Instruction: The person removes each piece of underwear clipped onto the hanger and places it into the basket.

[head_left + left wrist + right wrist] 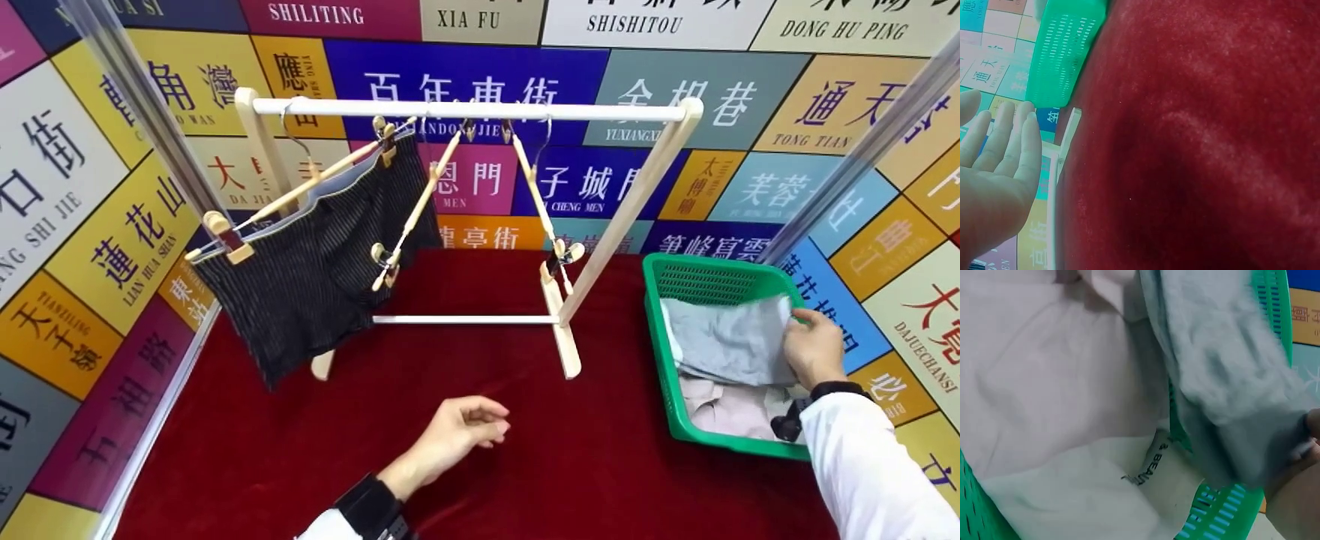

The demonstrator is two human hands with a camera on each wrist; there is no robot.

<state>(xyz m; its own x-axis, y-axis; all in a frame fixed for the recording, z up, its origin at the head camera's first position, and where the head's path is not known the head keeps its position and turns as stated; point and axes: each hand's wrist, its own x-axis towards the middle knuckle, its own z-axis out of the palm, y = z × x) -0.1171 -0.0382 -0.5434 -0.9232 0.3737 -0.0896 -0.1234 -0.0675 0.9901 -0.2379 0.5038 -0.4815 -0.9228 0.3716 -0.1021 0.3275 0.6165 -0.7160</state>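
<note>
My right hand (814, 346) pinches the edge of a folded light grey garment (731, 339) over the green basket (671, 405). In the right wrist view the grey cloth (1235, 382) hangs from the fingers above pale pink and white clothes (1067, 382) in the basket. My left hand (457, 435) hovers over the red cloth with its fingers loosely bent and nothing in them; the left wrist view shows its palm and spread fingers (1022, 146). Dark pinstriped shorts (322, 255) hang by clips from a wooden hanger on the rack (465, 111).
Two bare clip hangers (427, 199) hang at the middle of the rack's bar. The rack's wooden foot (566, 349) stands on the red velvet cloth (540, 465). Transparent posts (862, 142) rise at both sides, before walls covered in lettered tiles.
</note>
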